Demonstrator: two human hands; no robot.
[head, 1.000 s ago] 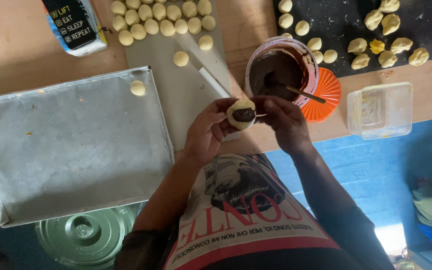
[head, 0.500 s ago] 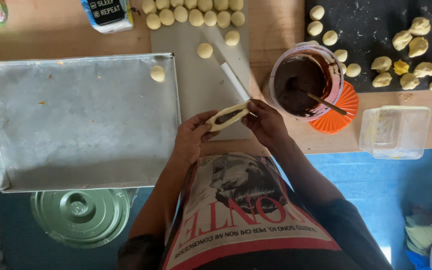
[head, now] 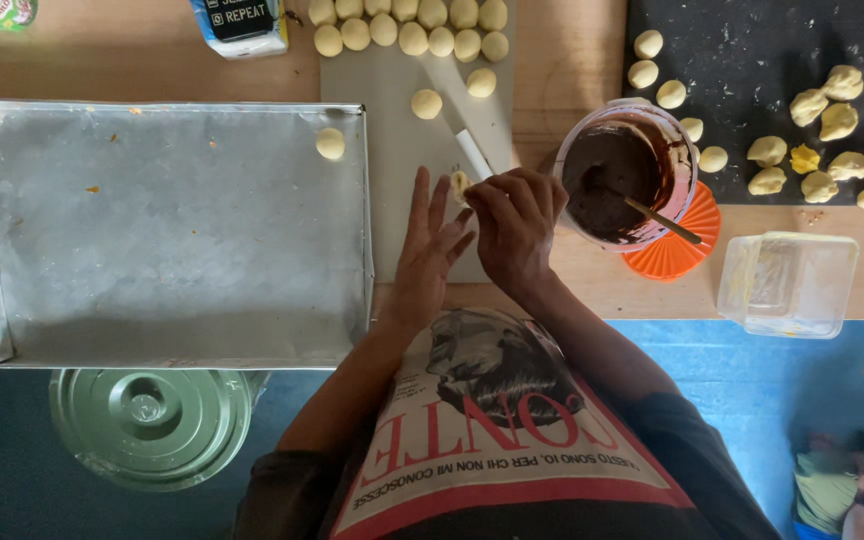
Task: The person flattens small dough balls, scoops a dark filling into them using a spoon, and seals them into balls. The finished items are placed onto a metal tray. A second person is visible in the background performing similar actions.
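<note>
The big foil-lined tray (head: 152,230) on the left holds just one dough ball (head: 330,143) at its far right corner, while many unfilled balls (head: 412,25) wait on the far board. Over the near board, the right hand (head: 514,225) pinches a small dough piece (head: 460,184) against the flat, open left hand (head: 430,245); the chocolate bowl (head: 624,180) sits just right.

The right hand (head: 514,232) hides most of the dough piece (head: 460,186); at one o'clock, the dark board (head: 752,60) is cut off.
</note>
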